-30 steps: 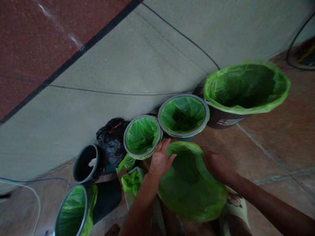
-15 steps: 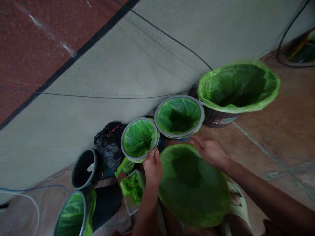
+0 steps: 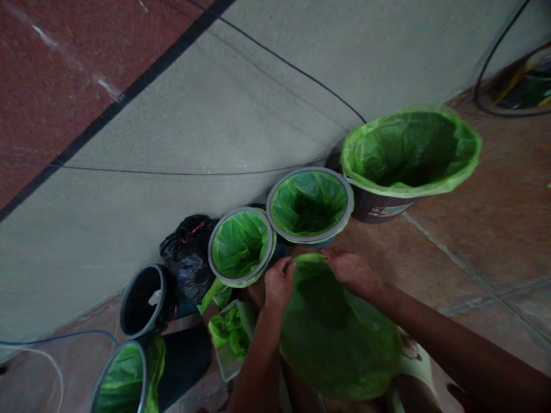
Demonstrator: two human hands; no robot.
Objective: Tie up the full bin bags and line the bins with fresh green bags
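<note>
Green liner: far rim, best kept evenly taut
Left hand: fingers pinching rim
Right hand: fingers pinching rim

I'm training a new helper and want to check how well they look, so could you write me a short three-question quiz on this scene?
1. True or false: the left hand and the right hand are both at the edge of the nearest green bag.

2. What colour is the tie on the black bag?
a) blue
b) red
c) yellow

3. Fill in the blank: inside the dark bin beside the black bag there is a scrap that is ____ in colour.

Key: 1 true; 2 b; 3 white.
</note>
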